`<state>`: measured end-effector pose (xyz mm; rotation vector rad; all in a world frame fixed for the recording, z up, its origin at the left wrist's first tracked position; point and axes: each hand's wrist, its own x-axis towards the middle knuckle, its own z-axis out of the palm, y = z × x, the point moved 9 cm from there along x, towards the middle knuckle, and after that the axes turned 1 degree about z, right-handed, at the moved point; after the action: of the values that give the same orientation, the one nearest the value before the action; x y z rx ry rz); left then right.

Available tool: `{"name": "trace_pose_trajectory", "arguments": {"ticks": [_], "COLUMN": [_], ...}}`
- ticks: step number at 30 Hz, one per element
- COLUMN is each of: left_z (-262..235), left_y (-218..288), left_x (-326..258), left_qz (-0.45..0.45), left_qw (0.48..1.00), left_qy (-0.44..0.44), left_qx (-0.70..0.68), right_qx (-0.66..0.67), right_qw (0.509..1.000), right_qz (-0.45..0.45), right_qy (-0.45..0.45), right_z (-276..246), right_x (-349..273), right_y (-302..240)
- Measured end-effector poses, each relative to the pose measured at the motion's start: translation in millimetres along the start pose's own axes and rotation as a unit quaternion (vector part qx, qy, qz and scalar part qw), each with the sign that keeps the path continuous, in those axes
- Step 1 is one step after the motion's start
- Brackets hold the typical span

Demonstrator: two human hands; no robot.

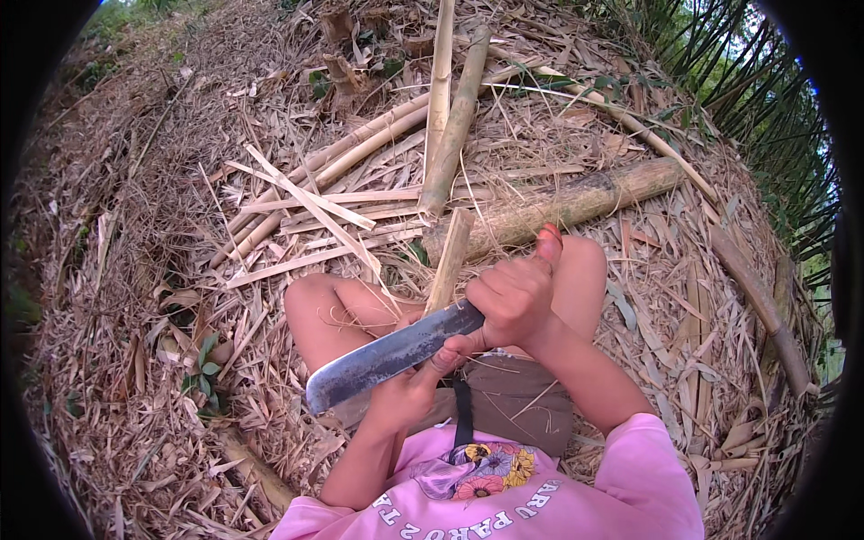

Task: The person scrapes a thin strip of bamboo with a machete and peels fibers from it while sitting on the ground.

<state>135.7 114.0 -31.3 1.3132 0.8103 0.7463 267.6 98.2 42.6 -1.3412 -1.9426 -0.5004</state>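
Observation:
My right hand (515,295) is closed round the grip of a machete, whose broad dark blade (387,355) slants across in front of my lap, its rounded tip toward the lower left. A reddish tip juts up at the top of this fist; I cannot tell if it belongs to the handle. Beneath the blade, my left hand (409,389) is closed on a split bamboo piece (452,256), its thumb showing at the blade's lower edge and its fingers mostly hidden. The piece rises upright beyond the blade. Whether blade and bamboo touch, I cannot make out.
Past my knees lies a thick bamboo log (576,202), with a thinner bamboo pole (459,126) near its left end. Several split strips (315,202) are heaped at the left. Dry leaves cover the ground; stumps (346,72) stand farther off, and a bamboo clump (765,99) at the right.

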Motion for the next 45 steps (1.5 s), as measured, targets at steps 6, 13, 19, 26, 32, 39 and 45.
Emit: {"name": "trace_pose_trajectory", "arguments": {"ticks": [6, 13, 19, 26, 32, 39, 45], "left_z": [4, 12, 2, -18, -18, -3, 2], "left_y": [1, -22, -24, -58, -52, -28, -29], "left_x": [-12, -7, -12, -29, -30, -24, -30], "left_qz": [-0.094, -0.166, -0.133, -0.189, -0.092, -0.093, -0.071], "left_qw": [0.993, 0.948, 0.957, 0.973, 0.995, 0.995, 0.996], "left_qy": [0.01, -0.065, -0.059, -0.031, -0.003, -0.031, -0.027], "left_qx": [-0.065, -0.263, -0.252, -0.129, 0.029, 0.016, 0.043], "right_qx": [0.017, 0.159, 0.059, 0.068, 0.037, -0.001, 0.034], "right_qw": [0.944, 0.926, 0.98, 0.983, 0.989, 0.985, 0.993], "right_qz": [0.33, 0.342, 0.156, 0.138, 0.121, 0.147, 0.072], "right_qy": [-0.003, 0.001, -0.113, -0.095, -0.075, -0.091, -0.082], "right_z": [-12, -21, 1, 9, 8, 1, -2], "right_x": [-21, -51, -33, -23, -15, -17, -21], "right_y": [150, 103, -4, -22, -27, 33, -8]}}
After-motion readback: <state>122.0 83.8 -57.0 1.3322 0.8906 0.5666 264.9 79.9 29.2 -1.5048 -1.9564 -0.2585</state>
